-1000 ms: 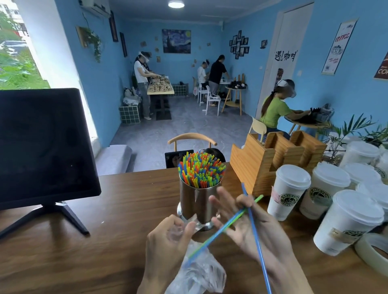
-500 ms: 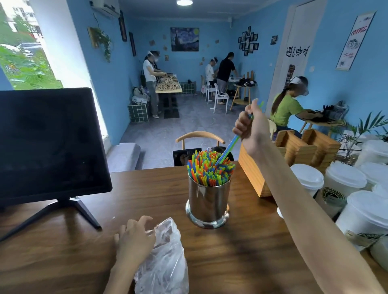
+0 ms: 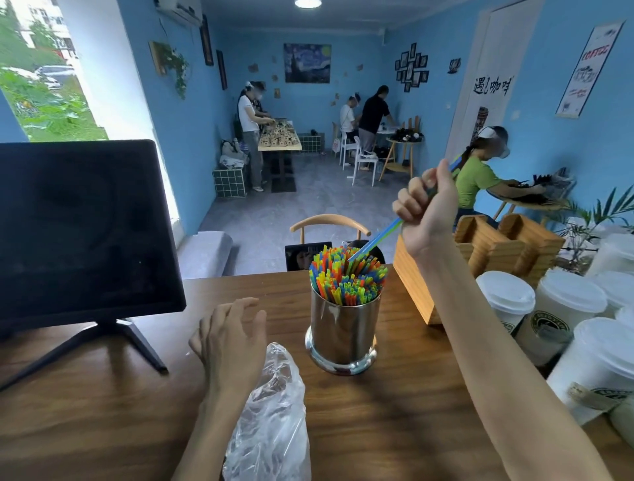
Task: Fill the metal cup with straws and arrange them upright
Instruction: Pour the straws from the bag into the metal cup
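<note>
The left hand (image 3: 230, 338) has lifted, fingers loose; the right hand (image 3: 425, 209) grips straws (image 3: 377, 237) over the metal cup (image 3: 343, 334).

Bare surface (image 3: 103, 394) lies open left of the metal cup (image 3: 343, 329); a wooden holder (image 3: 417, 274) and lidded paper cups (image 3: 569, 309) crowd its right.

Bright window (image 3: 51, 68) daylight; ceiling lamp (image 3: 307, 2), wide-angle edge warp
</note>
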A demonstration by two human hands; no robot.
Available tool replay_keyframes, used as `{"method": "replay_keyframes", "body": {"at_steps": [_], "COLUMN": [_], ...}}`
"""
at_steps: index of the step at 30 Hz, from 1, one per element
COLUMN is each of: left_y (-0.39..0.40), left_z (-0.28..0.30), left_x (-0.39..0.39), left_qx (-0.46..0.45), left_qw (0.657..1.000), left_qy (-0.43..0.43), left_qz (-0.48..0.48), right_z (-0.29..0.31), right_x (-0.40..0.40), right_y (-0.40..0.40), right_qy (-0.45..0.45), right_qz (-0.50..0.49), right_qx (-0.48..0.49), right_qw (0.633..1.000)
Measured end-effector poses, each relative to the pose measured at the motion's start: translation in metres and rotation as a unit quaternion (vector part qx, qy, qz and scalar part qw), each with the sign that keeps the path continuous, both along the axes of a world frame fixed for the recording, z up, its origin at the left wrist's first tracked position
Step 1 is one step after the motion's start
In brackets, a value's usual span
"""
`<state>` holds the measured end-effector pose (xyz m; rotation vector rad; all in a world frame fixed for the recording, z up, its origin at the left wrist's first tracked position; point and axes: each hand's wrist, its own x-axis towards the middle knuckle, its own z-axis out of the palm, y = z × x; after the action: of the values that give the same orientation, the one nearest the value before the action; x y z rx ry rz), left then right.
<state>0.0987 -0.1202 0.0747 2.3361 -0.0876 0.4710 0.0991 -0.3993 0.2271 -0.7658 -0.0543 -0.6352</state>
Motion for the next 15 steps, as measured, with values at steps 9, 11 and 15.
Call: {"method": "replay_keyframes", "body": {"at_steps": [9, 11, 15], "left_y": [-0.039, -0.045, -0.048], "left_z": [0.012, 0.011, 0.006], "left_x": [0.002, 0.003, 0.005], "left_qx": [-0.072, -0.069, -0.069], "left_qw": [0.991, 0.990, 0.990], "left_qy": [-0.037, -0.043, -0.040], "left_qz": [-0.110, -0.114, -0.114], "right_z": [-0.024, -0.021, -0.009], "right_x": [0.013, 0.011, 0.006], "right_y": [0.030, 0.031, 0.021], "right_qy": [0.094, 0.087, 0.043], "right_qz": [-0.027, -0.042, -0.077], "right_qx": [-0.183, -0.169, -0.077], "right_qw": [0.978, 0.981, 0.993]}}
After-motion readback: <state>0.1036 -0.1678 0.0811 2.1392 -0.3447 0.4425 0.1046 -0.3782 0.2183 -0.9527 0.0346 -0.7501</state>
